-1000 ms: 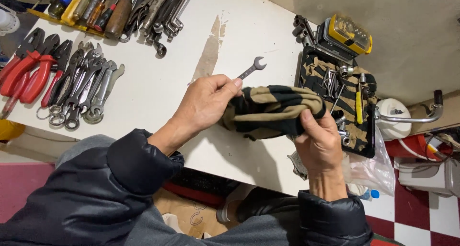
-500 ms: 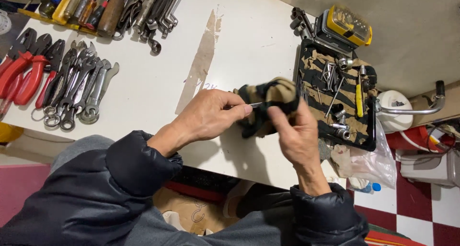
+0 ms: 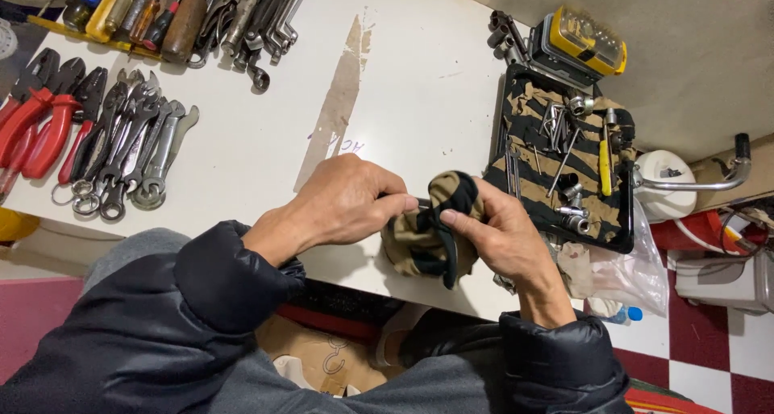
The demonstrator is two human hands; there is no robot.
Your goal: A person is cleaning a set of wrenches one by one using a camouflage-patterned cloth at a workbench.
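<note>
Evidently a wiping step is in hand: the left hand (image 3: 343, 204) pinches a small metal tool (image 3: 409, 202) while the right hand (image 3: 500, 237) wraps a camouflage cloth (image 3: 427, 237) around it — at the near edge of the white table (image 3: 419, 83). Cleaning the rest probably calls for turning the tool inside the cloth.

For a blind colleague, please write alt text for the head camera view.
Two hands, left hand and right hand, rub a small metal tool with a tan-and-black cloth at the edge of a white table. Pliers and wrenches lie left; a tray of small parts lies right.
</note>
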